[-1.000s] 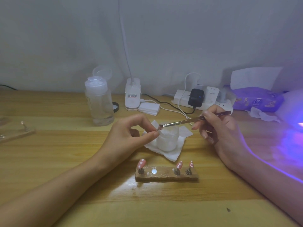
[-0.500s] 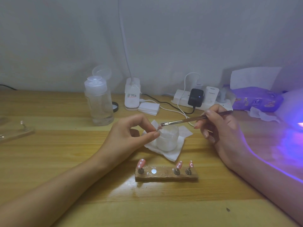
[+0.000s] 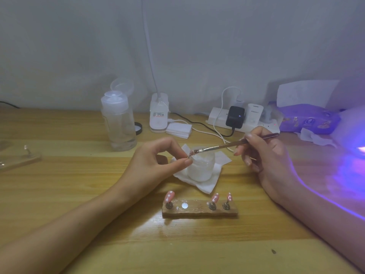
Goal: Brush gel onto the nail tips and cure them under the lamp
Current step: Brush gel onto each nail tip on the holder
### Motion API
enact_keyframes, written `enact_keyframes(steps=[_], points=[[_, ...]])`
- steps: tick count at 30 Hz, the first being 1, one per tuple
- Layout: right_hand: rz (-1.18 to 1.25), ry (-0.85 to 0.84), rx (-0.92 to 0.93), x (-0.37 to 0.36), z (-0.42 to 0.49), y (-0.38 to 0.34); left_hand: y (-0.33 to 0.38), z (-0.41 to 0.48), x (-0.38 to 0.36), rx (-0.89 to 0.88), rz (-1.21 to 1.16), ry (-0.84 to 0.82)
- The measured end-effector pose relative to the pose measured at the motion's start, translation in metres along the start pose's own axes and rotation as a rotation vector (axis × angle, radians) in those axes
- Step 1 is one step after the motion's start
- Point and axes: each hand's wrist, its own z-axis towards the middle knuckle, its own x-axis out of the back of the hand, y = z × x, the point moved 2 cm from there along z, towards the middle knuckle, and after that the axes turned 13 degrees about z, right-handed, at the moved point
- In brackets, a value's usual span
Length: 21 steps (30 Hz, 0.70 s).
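Currently, at mid-frame, the left hand [image 3: 156, 163] is pinching a pink nail tip [image 3: 190, 154] between thumb and forefinger, in front of a frosted white jar [image 3: 200, 169], while the right hand [image 3: 262, 155] is gripping a brown-handled brush [image 3: 223, 145] whose bristles are touching it. Gel-brushing seems under way; next comes an even coat, then carrying it to the violet-glowing lamp [image 3: 355, 127] at the right edge.

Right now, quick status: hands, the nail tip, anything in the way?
Left hand pinches a nail tip near the jar. Right hand holds the brush, bristles on that tip. Lamp glows far right; nothing blocks the brush.
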Motion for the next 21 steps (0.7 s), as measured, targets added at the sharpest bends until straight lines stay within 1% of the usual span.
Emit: enact_keyframes(steps=[2, 4, 8, 11, 13, 17, 21], points=[[0.023, -0.033, 0.003, -0.0012, -0.0013, -0.0012, 0.0003, -0.0004, -0.0002, 0.002, -0.002, -0.003], [-0.005, -0.056, 0.003, -0.0032, -0.0021, -0.0012, 0.0002, -0.0004, 0.0003, 0.0, -0.012, 0.002], [-0.035, 0.01, 0.017, 0.0007, -0.0015, -0.0003, 0.0007, 0.0001, -0.0001, -0.003, -0.013, 0.0], [0.007, -0.017, 0.024, -0.0005, -0.0023, -0.0018, 0.0004, 0.0004, -0.0008, -0.005, -0.006, -0.005], [-0.012, -0.039, 0.008, -0.0017, -0.0024, -0.0006, 0.0, 0.0002, -0.0008, -0.004, -0.01, -0.003], [-0.019, 0.006, 0.003, 0.0013, -0.0006, 0.0001, -0.0007, 0.0002, -0.0008, -0.002, -0.011, -0.006], [0.003, -0.05, 0.01, -0.001, -0.0015, -0.0006, 0.0002, 0.0004, -0.0008, -0.005, -0.014, -0.002]])
